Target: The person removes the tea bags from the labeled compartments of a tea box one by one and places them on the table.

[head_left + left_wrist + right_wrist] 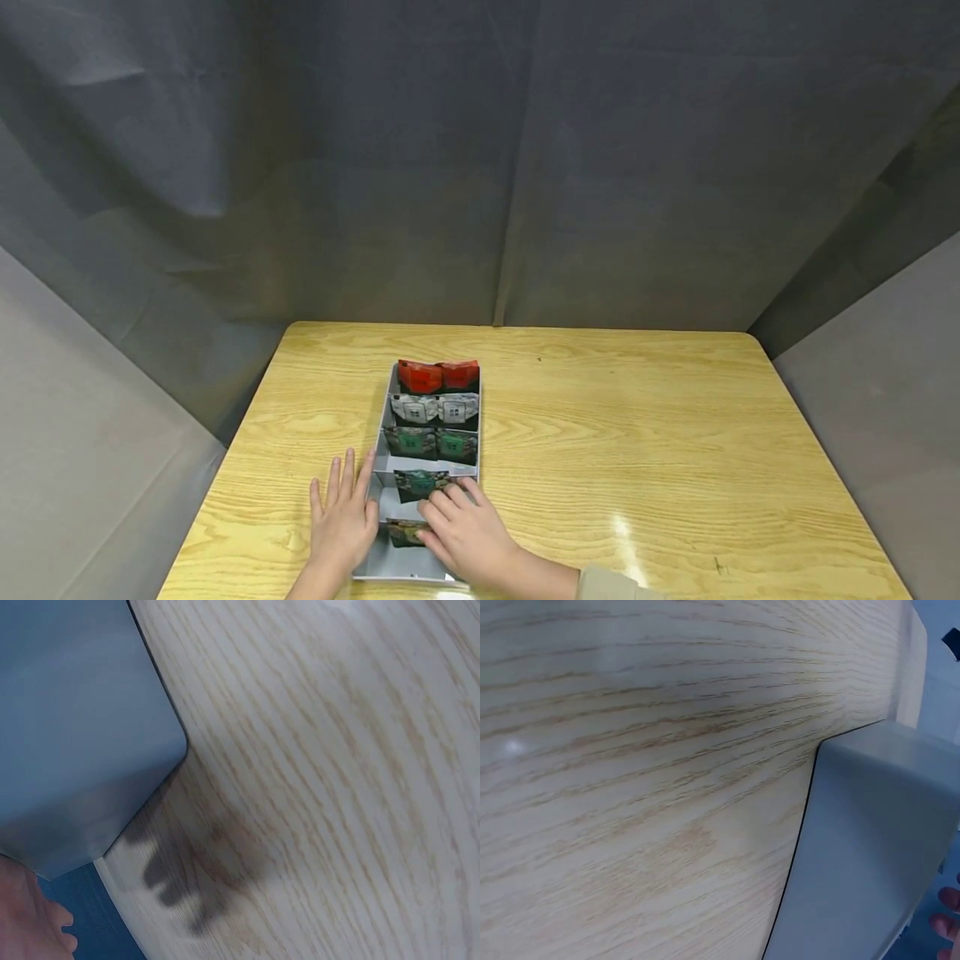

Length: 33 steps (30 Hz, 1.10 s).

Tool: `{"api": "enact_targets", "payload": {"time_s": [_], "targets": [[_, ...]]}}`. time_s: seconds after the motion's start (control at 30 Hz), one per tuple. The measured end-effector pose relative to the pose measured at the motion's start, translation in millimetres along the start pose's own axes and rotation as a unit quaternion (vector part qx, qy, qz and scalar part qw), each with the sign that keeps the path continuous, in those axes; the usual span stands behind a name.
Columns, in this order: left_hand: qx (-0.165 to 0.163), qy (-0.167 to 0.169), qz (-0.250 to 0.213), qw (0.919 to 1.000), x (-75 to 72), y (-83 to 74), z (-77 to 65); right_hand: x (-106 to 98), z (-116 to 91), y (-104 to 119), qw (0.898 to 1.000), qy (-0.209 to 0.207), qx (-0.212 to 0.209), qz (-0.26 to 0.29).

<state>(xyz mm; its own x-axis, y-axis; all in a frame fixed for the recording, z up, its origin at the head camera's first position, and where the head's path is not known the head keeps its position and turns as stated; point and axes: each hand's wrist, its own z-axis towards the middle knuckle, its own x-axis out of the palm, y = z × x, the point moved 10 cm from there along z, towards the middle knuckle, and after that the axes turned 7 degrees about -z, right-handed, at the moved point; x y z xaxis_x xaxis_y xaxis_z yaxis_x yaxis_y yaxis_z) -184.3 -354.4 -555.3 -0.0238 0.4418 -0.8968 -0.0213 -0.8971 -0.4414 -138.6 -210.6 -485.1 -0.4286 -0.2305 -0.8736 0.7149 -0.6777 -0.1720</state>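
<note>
A long grey box [380, 458] with cross dividers stands on the table, holding small packets in rows. My left hand [342, 521] lies along its left wall, fingers straight and spread, thumb against the wall. Bent over the near right part of the box is my right hand [468, 529]. Its fingertips are beside a dark green packet [420, 482], and its thumb is by a yellowish-brown packet [403, 533] in the nearest compartment. Whether it pinches anything is hidden beneath the hand. Both wrist views show the box's outer wall [75, 712] and only a few fingers.
Farther back in the box stand red packets [420, 377], white packets [414, 409] and green packets [410, 442], in pairs. The wooden table [637, 433] extends to the right. Grey curtains [390, 167] hang behind it, with pale panels [75, 442] at the sides.
</note>
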Motion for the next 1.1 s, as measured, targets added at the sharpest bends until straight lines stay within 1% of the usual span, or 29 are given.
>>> {"api": "enact_targets", "payload": {"time_s": [0.13, 0.37, 0.47, 0.63, 0.87, 1.1], "targets": [[0.0, 0.003, 0.006, 1.0, 0.9, 0.2, 0.2, 3, 0, 5, 1.0, 0.004, -0.013, -0.011], [-0.006, 0.014, 0.008, 0.9999, 2.3, 0.7, 0.9, 4, -1, 13, 0.999, -0.02, -0.031, -0.039], [-0.008, 0.017, 0.005, 0.9998, 3.2, 1.4, 1.0, 7, -3, 16, 0.998, -0.019, -0.037, -0.048], [-0.008, 0.016, 0.004, 0.9998, 3.2, 1.4, 1.0, 12, -3, 17, 0.998, -0.016, -0.037, -0.047], [-0.009, 0.014, 0.006, 0.9999, 3.1, 1.5, 0.9, 13, -2, 17, 0.999, -0.014, -0.025, -0.03], [-0.009, 0.016, 0.005, 0.9998, 2.8, 1.3, 1.3, 16, 0, 13, 1.0, 0.012, -0.018, -0.018]]}}
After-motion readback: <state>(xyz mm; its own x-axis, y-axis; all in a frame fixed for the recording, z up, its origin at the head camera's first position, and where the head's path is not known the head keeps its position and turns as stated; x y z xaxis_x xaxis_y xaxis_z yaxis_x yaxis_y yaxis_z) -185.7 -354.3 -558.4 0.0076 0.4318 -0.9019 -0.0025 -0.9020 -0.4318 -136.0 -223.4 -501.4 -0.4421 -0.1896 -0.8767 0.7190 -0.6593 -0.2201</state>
